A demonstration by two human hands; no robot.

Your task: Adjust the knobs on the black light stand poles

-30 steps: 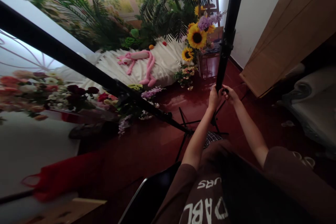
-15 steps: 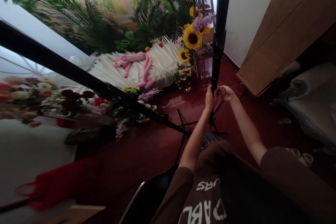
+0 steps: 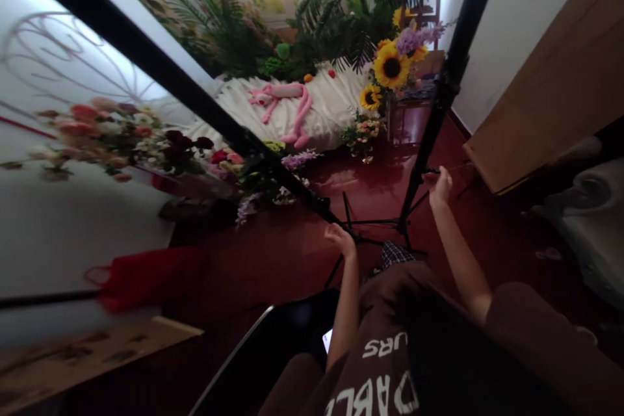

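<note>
Two black stands rise from the floor in front of me, a left one point(image 3: 195, 101) slanting to the upper left and a right one point(image 3: 439, 94) leaning to the upper right. My right hand point(image 3: 440, 190) is beside the right stand, its fingers at a small dark knob point(image 3: 431, 171) on the pole; whether they pinch it is too small to tell. Near the lower part of the left stand is my left hand point(image 3: 341, 238), fingers apart and bent, holding nothing.
A white draped platform with a pink plush toy point(image 3: 302, 107) lies ahead. Sunflowers point(image 3: 391, 67) are behind the right stand, mixed flowers point(image 3: 131, 136) at left. A brown board point(image 3: 546, 84) leans at right. A red bag point(image 3: 146, 276) hangs at lower left.
My left hand has let go of the right stand and moved left and down. My right hand has shifted slightly right. The view has turned, and the right stand leans more.
</note>
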